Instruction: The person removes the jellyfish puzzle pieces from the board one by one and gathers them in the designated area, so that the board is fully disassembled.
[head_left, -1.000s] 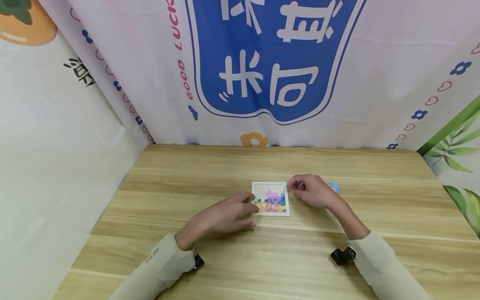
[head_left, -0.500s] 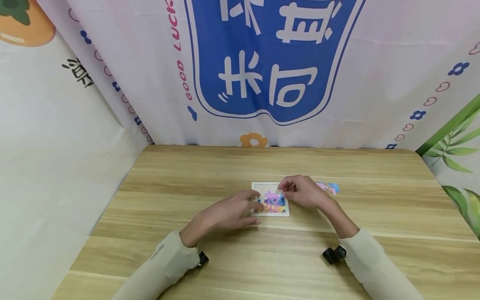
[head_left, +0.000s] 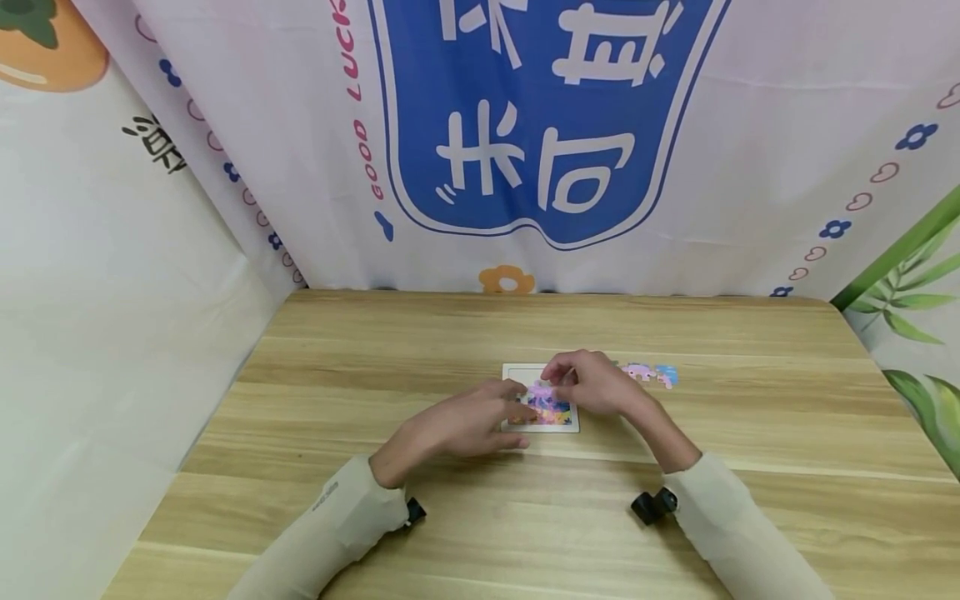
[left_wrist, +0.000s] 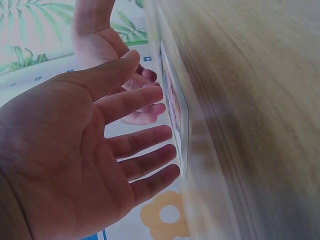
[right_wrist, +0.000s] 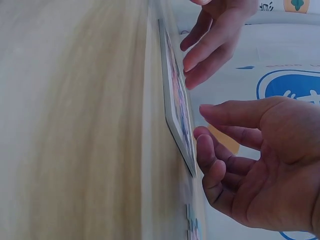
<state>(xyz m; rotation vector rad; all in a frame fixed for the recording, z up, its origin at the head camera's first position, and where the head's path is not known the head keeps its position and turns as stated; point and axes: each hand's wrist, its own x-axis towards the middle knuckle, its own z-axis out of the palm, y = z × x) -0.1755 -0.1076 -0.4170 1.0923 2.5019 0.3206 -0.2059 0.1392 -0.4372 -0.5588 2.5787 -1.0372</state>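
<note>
A small white-framed jigsaw puzzle (head_left: 540,429) lies on the table, its colourful pieces (head_left: 553,414) filling the lower part. My left hand (head_left: 476,421) reaches over its left side; in the left wrist view the fingers (left_wrist: 145,165) are spread and nearly straight, with nothing held. Over the puzzle's upper right hovers my right hand (head_left: 596,383), fingers bent. In the right wrist view that hand (right_wrist: 280,160) shows a gap between thumb and fingertips, with no piece visible there. Its fingers hide part of the puzzle in the head view.
Several loose puzzle pieces (head_left: 637,372) in pink and blue lie right of the frame, partly behind the right hand. The wooden table (head_left: 375,350) meets a printed cloth (head_left: 300,183) at its back edge. Black cameras (head_left: 654,505) sit at the wrists.
My right hand has moved left from the frame's right edge to over the puzzle, uncovering more loose pieces. My left hand has shifted slightly right over the frame.
</note>
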